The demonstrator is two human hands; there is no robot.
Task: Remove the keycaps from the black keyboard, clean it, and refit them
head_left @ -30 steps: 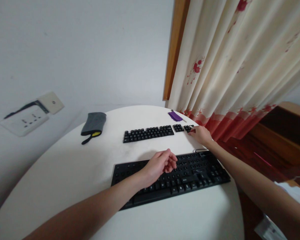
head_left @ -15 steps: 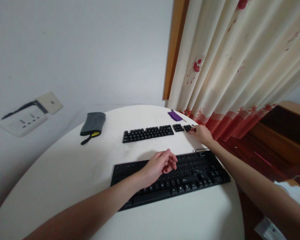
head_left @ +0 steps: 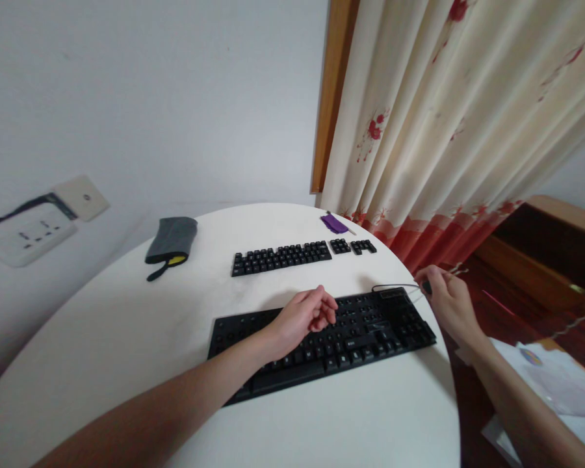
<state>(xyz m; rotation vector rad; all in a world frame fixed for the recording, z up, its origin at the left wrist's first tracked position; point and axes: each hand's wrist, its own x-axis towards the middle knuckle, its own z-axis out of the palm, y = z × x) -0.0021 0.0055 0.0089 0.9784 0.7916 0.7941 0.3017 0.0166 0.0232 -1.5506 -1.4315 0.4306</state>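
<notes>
A black keyboard (head_left: 390, 348) lies across the white table. My left hand (head_left: 305, 318) is over its middle, fingers curled in loosely, with nothing seen in them. Past the table's right edge, my right hand (head_left: 448, 299) pinches a small dark keycap (head_left: 426, 286) between thumb and fingers, near the keyboard's upper right corner. Behind the keyboard, loose black keycaps stand in rows: a long block (head_left: 283, 258), a small block (head_left: 340, 246) and a smaller group (head_left: 363, 246) with a gap at its front. The keyboard's far right part shows bare places, though detail is dim.
A grey pouch (head_left: 173, 239) with a black loop lies at the table's back left. A purple cloth-like item (head_left: 334, 224) sits at the back right. The round white table (head_left: 127, 344) meets a wall with sockets (head_left: 34, 234). A curtain (head_left: 419, 130) hangs at right.
My right hand has left the small keycap group and moved right and toward me, carrying a keycap. My left hand stays over the keyboard. The view has shifted slightly right.
</notes>
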